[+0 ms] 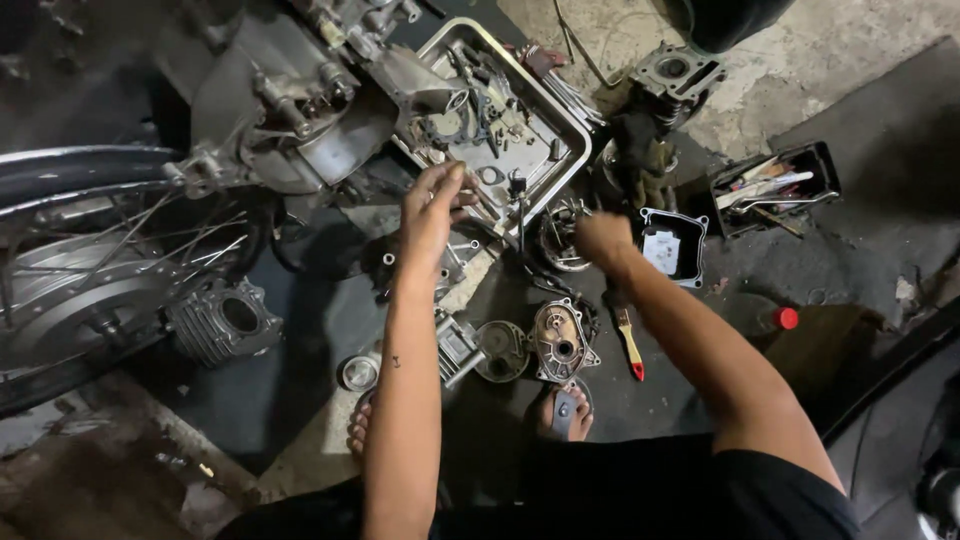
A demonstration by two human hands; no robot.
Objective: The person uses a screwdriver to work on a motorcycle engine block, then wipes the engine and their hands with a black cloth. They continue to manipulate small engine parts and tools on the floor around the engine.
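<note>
floor: dark, greasy concrete (pixel 850 60), engine parts scattered
left hand (pixel 432 205): fingers pinched together over metal tray (pixel 570 125) edge
right hand (pixel 603 240): fisted, grip unclear; brush (pixel 629 343) below it

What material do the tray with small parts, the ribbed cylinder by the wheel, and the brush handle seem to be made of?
Tray: probably thin sheet metal, with a bright silvery rim. Ribbed cylinder: likely cast aluminium, dull grey with thin fins. Brush handle: looks like pale wood, with a red tip that may be paint or plastic.
</note>
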